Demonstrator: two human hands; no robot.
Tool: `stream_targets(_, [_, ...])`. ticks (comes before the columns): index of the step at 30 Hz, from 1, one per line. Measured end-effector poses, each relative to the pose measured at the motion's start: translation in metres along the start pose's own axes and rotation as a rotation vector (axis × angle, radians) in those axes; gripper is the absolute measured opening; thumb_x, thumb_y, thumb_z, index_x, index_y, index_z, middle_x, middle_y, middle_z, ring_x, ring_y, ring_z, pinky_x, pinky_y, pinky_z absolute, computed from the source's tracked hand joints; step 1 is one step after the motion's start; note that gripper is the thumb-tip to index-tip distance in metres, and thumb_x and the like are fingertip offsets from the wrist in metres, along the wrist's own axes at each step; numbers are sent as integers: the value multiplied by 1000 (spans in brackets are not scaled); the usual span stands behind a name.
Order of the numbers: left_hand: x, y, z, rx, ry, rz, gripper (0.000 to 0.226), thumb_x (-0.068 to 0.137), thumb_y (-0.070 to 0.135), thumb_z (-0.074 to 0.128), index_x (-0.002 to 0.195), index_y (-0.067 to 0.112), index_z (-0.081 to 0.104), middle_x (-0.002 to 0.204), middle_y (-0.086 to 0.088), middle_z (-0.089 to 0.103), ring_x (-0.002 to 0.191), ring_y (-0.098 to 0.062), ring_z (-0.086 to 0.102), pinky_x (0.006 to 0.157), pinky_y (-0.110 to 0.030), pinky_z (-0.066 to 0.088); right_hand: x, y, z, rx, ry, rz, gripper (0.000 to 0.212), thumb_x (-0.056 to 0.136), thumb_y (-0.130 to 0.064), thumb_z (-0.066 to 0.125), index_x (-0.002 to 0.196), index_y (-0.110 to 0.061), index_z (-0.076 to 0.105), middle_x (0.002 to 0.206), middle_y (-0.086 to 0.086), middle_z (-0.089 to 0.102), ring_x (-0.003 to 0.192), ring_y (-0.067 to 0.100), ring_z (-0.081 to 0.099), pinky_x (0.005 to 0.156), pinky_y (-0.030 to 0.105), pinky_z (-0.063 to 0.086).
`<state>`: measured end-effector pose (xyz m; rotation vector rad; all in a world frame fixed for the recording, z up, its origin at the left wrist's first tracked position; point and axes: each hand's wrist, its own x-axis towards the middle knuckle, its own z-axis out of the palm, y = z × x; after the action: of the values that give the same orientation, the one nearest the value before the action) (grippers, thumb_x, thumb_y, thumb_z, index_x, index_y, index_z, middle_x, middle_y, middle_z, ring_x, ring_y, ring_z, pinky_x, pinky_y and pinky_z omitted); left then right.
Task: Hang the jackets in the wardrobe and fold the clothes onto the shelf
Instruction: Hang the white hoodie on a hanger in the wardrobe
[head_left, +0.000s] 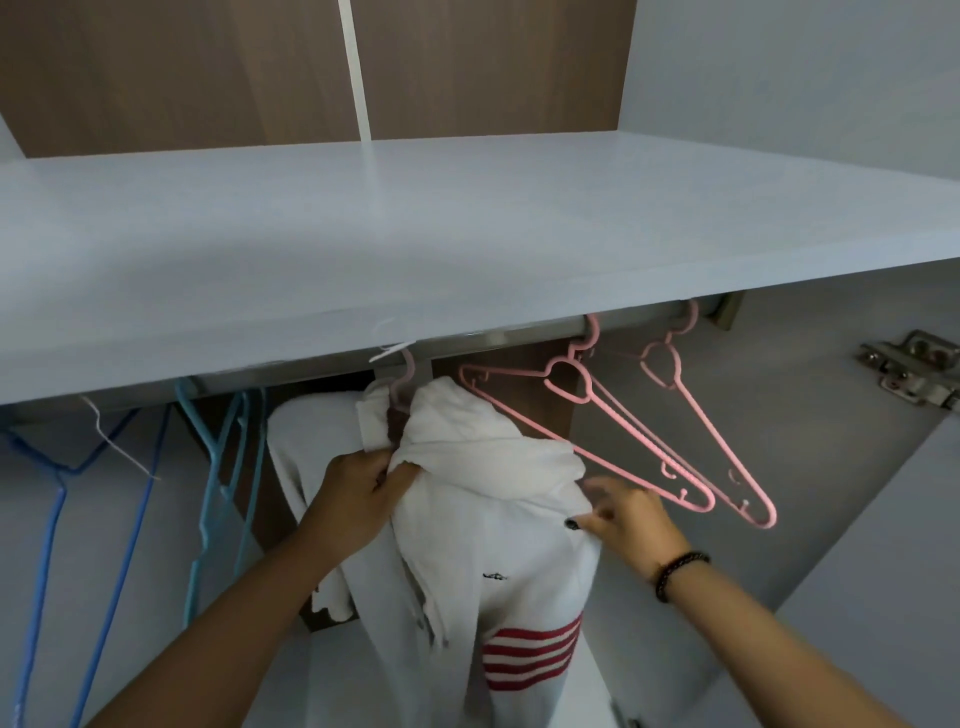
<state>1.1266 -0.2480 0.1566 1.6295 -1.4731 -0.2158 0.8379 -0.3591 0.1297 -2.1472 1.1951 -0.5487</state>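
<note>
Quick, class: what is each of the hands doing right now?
Left hand: closed, gripping the white jacket near its collar.
Right hand: pinching the jacket's shoulder fabric.

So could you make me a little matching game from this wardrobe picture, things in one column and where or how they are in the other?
Things:
1. white jacket
2. empty pink hangers
3. blue hangers
4. shelf

Descriptions:
A. hanging bare at the right of the rail
B. flat board above the rail
C. on a pink hanger, held by both hands
D. hanging bare at the left of the rail

Pairs: 1-C, 2-A, 3-D, 4-B
</note>
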Motion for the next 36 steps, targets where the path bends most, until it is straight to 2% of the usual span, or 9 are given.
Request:
stream_targets(7, [3,7,8,11,16,-64,46,96,27,53,53,14,43,45,9,46,49,-4,46,50,-13,33,7,-12,-64,121,-78,-91,7,80,-18,75,82,-24,73,69,-4,71,67,8,66,74,20,52])
stream_targets(9, [3,10,11,15,-3,-56,47,96,26,53,52,14,42,44,11,47,48,-4,46,49,-14,33,5,-9,-67,233,19,-101,20,85,-12,69,89,-30,76,81,5,75,82,22,69,83,28,56])
stream_targets(12, [5,16,16,-12,-30,-58,47,96,24,53,52,13,40,41,12,43,47,-2,46,48,-13,32,3,-15,-58,195,196,-153,28,89,-7,63,97,-32,72,94,-13,71,90,4,67,87,17,51])
stream_targets(17, [3,29,27,-111,-82,-67,45,97,23,51,54,11,44,42,13,43,47,-2,44,48,-12,30,6,-38,-18,74,613,-421,20,94,-8,48,100,-5,68,89,-4,61,85,-6,55,81,8,43])
stream_targets(21, [-2,26,24,-95,-56,-15,50,96,23,53,49,17,38,41,15,44,45,-2,44,47,-11,29,14,-43,-15,-71,347,-244,32,98,-36,42,98,-10,60,75,6,64,64,21,60,61,37,52])
stream_targets(23, [-9,20,20,-84,-44,19,51,94,31,54,47,24,37,41,16,46,44,-2,44,47,-10,29,11,-42,-10,-315,311,-452,58,92,-63,32,86,-12,58,63,2,60,51,20,56,47,31,48])
stream_targets(27, [-21,5,10,110,-46,52,58,85,67,41,45,28,31,40,10,41,42,-7,44,45,-15,29,13,-37,3,-688,305,-680,66,91,-69,23,72,-14,53,50,-1,55,34,17,48,33,23,35])
stream_targets(33, [-46,-17,-4,302,-57,128,72,93,67,21,45,23,51,41,8,48,40,-8,47,41,-19,34,32,-49,-11,-661,126,-437,95,68,-83,-19,75,-19,51,77,4,66,72,25,63,64,33,46])
stream_targets(36, [-60,-43,-4,637,-81,420,61,103,30,26,65,19,72,40,7,49,33,-7,42,37,-14,20,35,-70,-28,-737,98,-401,62,92,-66,12,76,-20,49,83,4,65,79,24,62,67,31,43])
